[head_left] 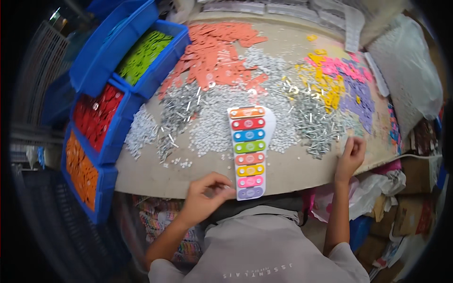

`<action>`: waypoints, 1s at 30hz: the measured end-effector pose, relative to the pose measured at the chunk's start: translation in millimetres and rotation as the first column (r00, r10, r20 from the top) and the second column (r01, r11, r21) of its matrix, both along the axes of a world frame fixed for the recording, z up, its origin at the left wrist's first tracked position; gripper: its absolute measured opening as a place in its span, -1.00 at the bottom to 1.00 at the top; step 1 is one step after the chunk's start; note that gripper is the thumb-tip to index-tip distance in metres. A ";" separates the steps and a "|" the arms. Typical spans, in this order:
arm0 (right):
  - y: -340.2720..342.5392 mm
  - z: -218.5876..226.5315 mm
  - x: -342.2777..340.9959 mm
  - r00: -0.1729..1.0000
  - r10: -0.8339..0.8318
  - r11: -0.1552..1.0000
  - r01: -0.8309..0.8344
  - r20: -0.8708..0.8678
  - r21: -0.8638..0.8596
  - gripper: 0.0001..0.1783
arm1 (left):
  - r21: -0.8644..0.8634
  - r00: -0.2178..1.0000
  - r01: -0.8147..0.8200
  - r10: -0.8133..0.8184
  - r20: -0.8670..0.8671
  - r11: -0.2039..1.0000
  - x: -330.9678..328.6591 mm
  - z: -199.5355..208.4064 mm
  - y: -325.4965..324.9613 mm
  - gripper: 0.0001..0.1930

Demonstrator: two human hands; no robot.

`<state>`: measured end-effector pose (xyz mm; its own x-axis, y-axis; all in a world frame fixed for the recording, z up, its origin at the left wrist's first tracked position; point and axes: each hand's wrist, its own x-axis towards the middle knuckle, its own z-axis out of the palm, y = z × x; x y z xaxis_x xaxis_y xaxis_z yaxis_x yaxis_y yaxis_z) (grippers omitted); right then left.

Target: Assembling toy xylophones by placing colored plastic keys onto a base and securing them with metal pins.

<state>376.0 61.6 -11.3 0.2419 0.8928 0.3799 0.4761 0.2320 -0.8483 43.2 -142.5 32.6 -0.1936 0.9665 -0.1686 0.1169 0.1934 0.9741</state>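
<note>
Toy xylophone (pixel 249 152), eight flat coloured bars on white board.
We see left hand (pixel 204 194) fingers curled narrow at its base; right hand (pixel 350 158) pinched narrow beside shiny metal pins (pixel 317 126).

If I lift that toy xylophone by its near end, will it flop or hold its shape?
The toy xylophone would probably stay stiff: its coloured bars sit in one straight row on a white board. It looks thin, so likely light. Pushed, it may slide easily over the loose small white pieces around it.

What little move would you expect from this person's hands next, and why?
Probably the left hand brings whatever it pinches to the lower end of the white toy xylophone board with eight coloured bars, since its fingertips sit right beside it. The right hand rests near the silver metal pins.
</note>
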 end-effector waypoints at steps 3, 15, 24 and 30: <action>-69.5 29.1 -52.7 0.936 0.322 0.897 -0.350 -0.144 -0.270 -0.91 | -0.119 0.929 0.036 0.010 0.370 0.992 15.1 -14.0 -11.4 -0.85; -123.8 37.2 -91.3 0.592 0.435 0.180 -0.795 -0.678 -0.579 -0.92 | -0.287 0.809 0.082 0.105 0.578 0.954 23.9 -30.6 -19.9 -0.86; -123.3 29.9 -97.7 0.632 0.449 0.205 -0.760 -0.631 -0.616 -0.85 | -0.298 0.979 0.063 -0.001 0.203 0.952 33.8 -30.1 -16.7 -0.36; -116.9 19.8 -91.6 0.632 0.457 0.161 -0.750 -0.626 -0.641 -0.73 | -0.227 0.971 0.131 -0.079 0.228 0.965 40.0 -40.5 -5.1 -0.38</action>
